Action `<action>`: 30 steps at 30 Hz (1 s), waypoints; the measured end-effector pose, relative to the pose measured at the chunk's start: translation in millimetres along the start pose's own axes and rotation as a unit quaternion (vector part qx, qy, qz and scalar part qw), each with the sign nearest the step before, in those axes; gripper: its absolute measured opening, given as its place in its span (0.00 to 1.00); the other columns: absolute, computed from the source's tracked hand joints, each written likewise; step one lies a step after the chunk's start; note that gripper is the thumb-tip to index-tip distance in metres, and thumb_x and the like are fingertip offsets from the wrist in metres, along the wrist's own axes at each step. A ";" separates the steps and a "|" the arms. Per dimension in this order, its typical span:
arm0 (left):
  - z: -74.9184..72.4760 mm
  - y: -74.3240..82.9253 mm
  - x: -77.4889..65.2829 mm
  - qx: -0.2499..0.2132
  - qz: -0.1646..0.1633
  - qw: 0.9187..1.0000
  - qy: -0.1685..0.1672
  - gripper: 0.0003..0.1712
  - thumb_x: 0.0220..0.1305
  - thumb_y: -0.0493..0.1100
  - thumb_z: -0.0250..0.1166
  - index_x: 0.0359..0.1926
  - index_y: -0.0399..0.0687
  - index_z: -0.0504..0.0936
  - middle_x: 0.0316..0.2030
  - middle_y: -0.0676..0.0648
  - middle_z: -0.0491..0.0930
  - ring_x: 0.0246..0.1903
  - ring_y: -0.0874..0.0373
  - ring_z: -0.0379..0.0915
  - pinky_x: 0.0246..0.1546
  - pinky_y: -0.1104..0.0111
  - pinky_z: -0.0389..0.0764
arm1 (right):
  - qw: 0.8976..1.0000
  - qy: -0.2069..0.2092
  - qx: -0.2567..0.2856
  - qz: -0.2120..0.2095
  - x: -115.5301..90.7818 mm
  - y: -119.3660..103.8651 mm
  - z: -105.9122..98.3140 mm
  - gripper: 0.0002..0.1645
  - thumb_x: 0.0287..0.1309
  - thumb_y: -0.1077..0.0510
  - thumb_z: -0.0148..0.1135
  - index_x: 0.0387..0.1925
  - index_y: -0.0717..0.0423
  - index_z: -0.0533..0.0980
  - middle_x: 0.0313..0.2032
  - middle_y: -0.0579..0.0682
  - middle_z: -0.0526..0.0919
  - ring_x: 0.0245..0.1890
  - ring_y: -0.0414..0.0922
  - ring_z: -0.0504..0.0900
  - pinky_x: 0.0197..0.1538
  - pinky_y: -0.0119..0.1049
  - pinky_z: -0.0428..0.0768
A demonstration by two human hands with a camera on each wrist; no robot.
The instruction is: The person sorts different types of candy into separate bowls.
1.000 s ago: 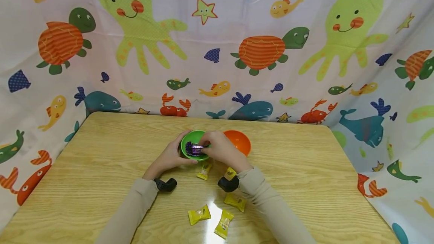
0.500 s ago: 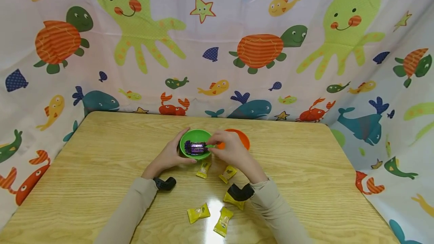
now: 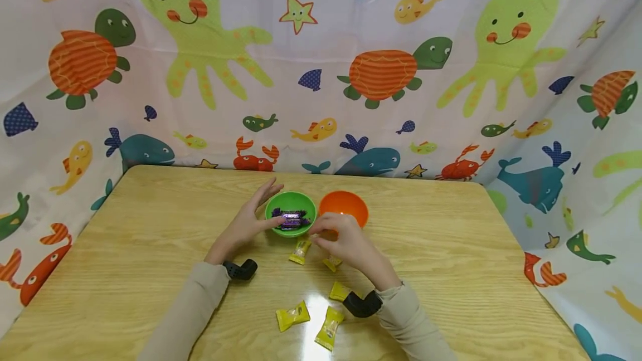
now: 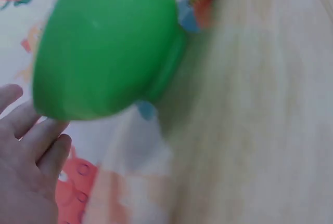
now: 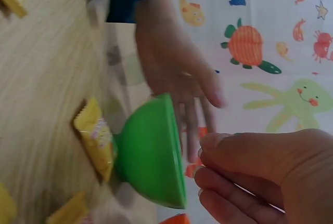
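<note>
Purple sweets (image 3: 292,220), at least two, now lie side by side in the bottom of the green bowl (image 3: 293,200). A second ago my right hand (image 3: 346,238) had its fingertips on one inside the bowl; since then it has drawn back over the rim and sits just off the bowl's right side, in front of the orange bowl (image 3: 346,204). Its fingers are loosely bent, thumb near the fingertips, and I see nothing held between them. My left hand (image 3: 243,226), which had been wrapped round the green bowl, has let go: fingers now straight, thumb reaching over the near-left rim; contact with the rim cannot be told. My reading: the purple sweets are placed and the bowl no longer needs steadying, so this step looks finished and both hands are free. Five yellow sweets (image 3: 293,315) lie loose on the bench (image 3: 175,210), the nearest just in front of the green bowl; I judge them untouched by this step.
</note>
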State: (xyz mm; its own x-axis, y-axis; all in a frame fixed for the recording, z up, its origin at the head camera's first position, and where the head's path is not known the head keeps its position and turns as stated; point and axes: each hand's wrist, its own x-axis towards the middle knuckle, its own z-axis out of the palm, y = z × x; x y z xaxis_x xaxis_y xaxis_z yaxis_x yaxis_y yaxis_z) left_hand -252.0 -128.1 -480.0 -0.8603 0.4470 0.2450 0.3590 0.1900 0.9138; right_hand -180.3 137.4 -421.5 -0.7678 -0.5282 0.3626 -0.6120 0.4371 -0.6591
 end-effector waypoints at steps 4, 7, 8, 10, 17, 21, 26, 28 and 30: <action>1.0 18.3 3.9 0.034 0.010 0.999 0.003 0.45 0.68 0.45 0.67 0.78 0.60 0.52 0.73 0.48 0.60 0.74 0.50 0.48 0.71 0.42 0.48 | 1.000 -0.027 -0.007 0.005 -7.2 5.8 6.2 0.08 0.54 0.70 0.70 0.38 0.62 0.85 0.40 0.49 0.86 0.44 0.45 0.82 0.53 0.39 0.80; 1.9 28.2 6.6 0.077 0.032 0.996 0.004 0.43 0.68 0.45 0.66 0.78 0.57 0.54 0.73 0.47 0.61 0.74 0.51 0.50 0.71 0.45 0.50 | 0.999 -0.047 -0.028 -0.003 -10.0 9.5 11.3 0.09 0.54 0.71 0.70 0.38 0.62 0.85 0.41 0.50 0.86 0.45 0.45 0.82 0.52 0.38 0.81; 1.8 27.7 8.7 0.092 0.042 0.995 0.002 0.43 0.68 0.45 0.66 0.78 0.57 0.54 0.73 0.48 0.61 0.73 0.51 0.50 0.71 0.45 0.52 | 0.998 -0.052 -0.036 -0.007 -10.3 11.2 13.2 0.09 0.54 0.72 0.69 0.38 0.62 0.85 0.41 0.51 0.86 0.45 0.46 0.82 0.52 0.38 0.81; 2.2 35.7 11.3 0.113 0.055 0.992 -0.006 0.42 0.69 0.47 0.65 0.77 0.54 0.55 0.73 0.48 0.61 0.73 0.50 0.52 0.70 0.46 0.54 | 0.996 -0.062 -0.052 -0.023 -10.1 13.6 16.4 0.10 0.53 0.72 0.69 0.39 0.62 0.85 0.42 0.51 0.86 0.46 0.46 0.82 0.53 0.38 0.80; 6.0 60.5 28.9 0.148 0.064 0.986 -0.049 0.41 0.71 0.51 0.62 0.77 0.51 0.56 0.73 0.47 0.61 0.72 0.48 0.55 0.69 0.46 0.58 | 0.990 -0.091 -0.087 -0.060 -10.8 17.7 25.1 0.12 0.58 0.68 0.68 0.44 0.61 0.86 0.48 0.52 0.86 0.52 0.46 0.81 0.58 0.36 0.77; 8.9 68.6 39.5 0.151 0.073 0.983 -0.074 0.38 0.73 0.43 0.60 0.78 0.47 0.54 0.72 0.43 0.62 0.71 0.46 0.56 0.69 0.46 0.59 | 0.988 -0.108 -0.102 -0.045 -11.4 17.8 28.8 0.13 0.61 0.67 0.66 0.48 0.60 0.85 0.53 0.52 0.84 0.55 0.46 0.80 0.60 0.36 0.76; 14.2 75.2 49.8 0.150 0.076 0.981 -0.097 0.38 0.73 0.38 0.58 0.78 0.46 0.53 0.71 0.40 0.63 0.71 0.44 0.56 0.68 0.45 0.59 | 0.984 -0.120 -0.124 -0.035 -12.6 16.5 29.6 0.13 0.62 0.67 0.65 0.48 0.59 0.84 0.54 0.52 0.83 0.57 0.47 0.79 0.60 0.38 0.76; 17.1 77.2 53.4 0.152 0.068 0.980 -0.106 0.38 0.73 0.39 0.58 0.78 0.46 0.53 0.71 0.41 0.63 0.71 0.45 0.56 0.68 0.46 0.59 | 0.983 -0.123 -0.132 -0.037 -12.8 16.1 30.2 0.12 0.62 0.67 0.65 0.48 0.60 0.84 0.54 0.53 0.83 0.56 0.47 0.80 0.59 0.37 0.76; 20.5 78.1 57.7 0.156 0.059 0.979 -0.116 0.37 0.73 0.40 0.58 0.78 0.47 0.54 0.71 0.42 0.64 0.71 0.45 0.56 0.68 0.47 0.60 | 0.982 -0.123 -0.138 -0.042 -12.7 15.4 30.9 0.12 0.62 0.67 0.65 0.47 0.60 0.84 0.53 0.53 0.83 0.55 0.47 0.80 0.59 0.37 0.77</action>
State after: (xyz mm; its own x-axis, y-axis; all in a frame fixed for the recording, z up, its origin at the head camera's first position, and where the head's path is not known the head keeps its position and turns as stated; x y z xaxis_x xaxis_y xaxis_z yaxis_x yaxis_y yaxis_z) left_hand -266.1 -69.6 -401.1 -0.7134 0.6621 0.2294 0.5756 0.3670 0.7308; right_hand -174.1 128.3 -456.6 -0.6644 -0.7159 0.2149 -0.7249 0.5470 -0.4187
